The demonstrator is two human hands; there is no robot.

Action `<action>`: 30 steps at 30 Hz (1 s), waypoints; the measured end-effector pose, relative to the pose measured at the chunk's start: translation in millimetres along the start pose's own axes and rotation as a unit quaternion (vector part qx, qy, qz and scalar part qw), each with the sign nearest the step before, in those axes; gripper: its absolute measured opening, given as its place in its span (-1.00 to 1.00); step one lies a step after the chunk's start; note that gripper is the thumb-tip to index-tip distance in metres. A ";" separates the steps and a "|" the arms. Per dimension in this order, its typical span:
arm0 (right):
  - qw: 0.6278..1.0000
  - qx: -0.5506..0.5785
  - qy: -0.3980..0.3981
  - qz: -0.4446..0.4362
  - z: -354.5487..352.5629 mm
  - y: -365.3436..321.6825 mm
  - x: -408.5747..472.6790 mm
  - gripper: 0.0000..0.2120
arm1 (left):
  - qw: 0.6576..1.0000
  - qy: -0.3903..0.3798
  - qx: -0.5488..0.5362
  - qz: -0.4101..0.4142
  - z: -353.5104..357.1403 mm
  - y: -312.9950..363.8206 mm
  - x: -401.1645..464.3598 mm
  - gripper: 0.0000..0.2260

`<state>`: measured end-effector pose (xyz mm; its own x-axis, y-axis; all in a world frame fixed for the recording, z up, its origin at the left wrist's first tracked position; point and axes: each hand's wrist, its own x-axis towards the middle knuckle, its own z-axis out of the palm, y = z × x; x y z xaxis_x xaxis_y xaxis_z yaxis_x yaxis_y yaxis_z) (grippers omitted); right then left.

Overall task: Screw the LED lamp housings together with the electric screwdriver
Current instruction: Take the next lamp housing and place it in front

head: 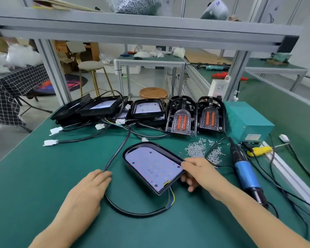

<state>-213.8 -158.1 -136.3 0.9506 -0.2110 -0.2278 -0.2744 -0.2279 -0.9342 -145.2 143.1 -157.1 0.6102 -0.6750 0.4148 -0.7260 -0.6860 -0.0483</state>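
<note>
- The LED lamp housing [153,167] is sitting pretty much dead center on the green tabletop [43,176], black tray with the white LED board facing up, little red and orange dots all over it.
- The right hand [198,171] is gripping the housing's right edge: thumb is lying on top of the rim, the other fingers are curling underneath, so they're clamped on the housing. The near end looks to be tipping up a bit off the mat.
- The left hand [89,188] is lying flat on the tabletop to the left of the housing, fingers straight and together, fingertips touching the black cable [115,154] where it's looping past.
- That cable is running from the housing's near corner, curving round in front of the left hand and heading back toward the pile at the rear.
- The electric screwdriver [247,174] is lying on the tabletop to the right of the right hand, blue grip, nobody holding it.
- A loose pile of screws [197,149] is sitting just behind the right hand, between housing and screwdriver cord.
- More black housings [100,108] are stacking up along the back edge, plus two finished-looking lamps [182,120] with orange lenses leaning upright.
- A teal power supply box [245,120] is sitting at the right rear.
</note>
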 end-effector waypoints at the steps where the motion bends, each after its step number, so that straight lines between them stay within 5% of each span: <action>1: 1.000 0.002 -0.020 0.010 0.6 0.2 -2.8 -0.79 | 1.000 -0.012 -0.002 -0.016 -0.9 -3.1 0.4 -0.54; 8: 0.997 -0.040 -0.068 0.015 1.6 11.2 -26.2 -0.83 | 0.966 -0.118 -0.188 -0.133 2.0 -8.0 1.9 -0.51; 13: 0.983 -0.177 -0.048 -0.003 -3.5 7.4 -23.9 -0.84 | 0.927 0.026 -0.281 -0.247 -15.5 18.3 21.5 -0.82; 19: 0.966 -0.241 -0.093 -0.005 -9.4 -5.3 -14.3 -0.80 | 0.694 -0.118 -0.575 -0.418 -10.4 30.5 84.2 -0.77; 22: 0.951 -0.291 -0.101 0.002 -15.1 -16.1 -7.4 -0.66 | 0.619 -0.142 -0.622 -0.458 0.7 32.5 101.5 -0.89; 26: 0.931 -0.322 0.152 -0.081 -28.4 -37.9 31.6 -0.73 | 0.585 -0.117 -0.632 -0.495 12.8 33.5 108.1 -0.91; 30: 0.913 -0.308 0.265 0.044 -41.8 -50.2 85.4 -0.56 | 0.549 -0.105 -0.652 -0.512 16.6 36.8 106.3 -0.89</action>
<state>-125.0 -204.4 -97.4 0.7612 -0.6481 0.0228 -0.5316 -0.6438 -0.5504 -101.8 41.5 -129.9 0.8342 -0.2279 -0.5021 0.5051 -0.0493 0.8616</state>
